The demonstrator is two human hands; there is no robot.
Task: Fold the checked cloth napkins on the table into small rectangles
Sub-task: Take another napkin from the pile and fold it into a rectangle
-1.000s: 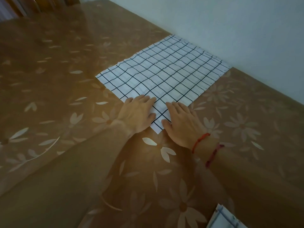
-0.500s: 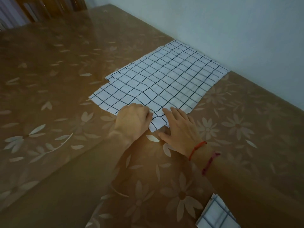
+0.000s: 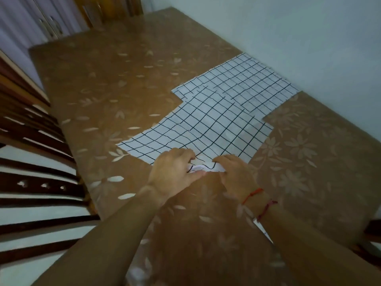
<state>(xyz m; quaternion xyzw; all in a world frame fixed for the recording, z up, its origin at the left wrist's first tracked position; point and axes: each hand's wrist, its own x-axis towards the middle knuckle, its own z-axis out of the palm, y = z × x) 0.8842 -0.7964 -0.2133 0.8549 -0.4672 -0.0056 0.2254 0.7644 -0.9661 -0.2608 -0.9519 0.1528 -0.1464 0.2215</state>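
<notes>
A white napkin with black checks lies spread on the brown flowered table, pulled off a stack of the same napkins that sits against the wall. My left hand and my right hand sit side by side at its near corner. Both pinch that corner, which is bunched and raised a little off the table between them. A white piece of cloth peeps out beside my right forearm, mostly hidden.
The table has a glossy brown cover with pale flowers. A pale wall runs along its far right side. Dark wooden chair backs stand along the left edge, and cabinet doors show at the back left.
Both hands went from pressing flat on the near corner to pinching it. The top napkin has slid toward me off the stack, uncovering the napkins beneath. The camera view has pulled back.
</notes>
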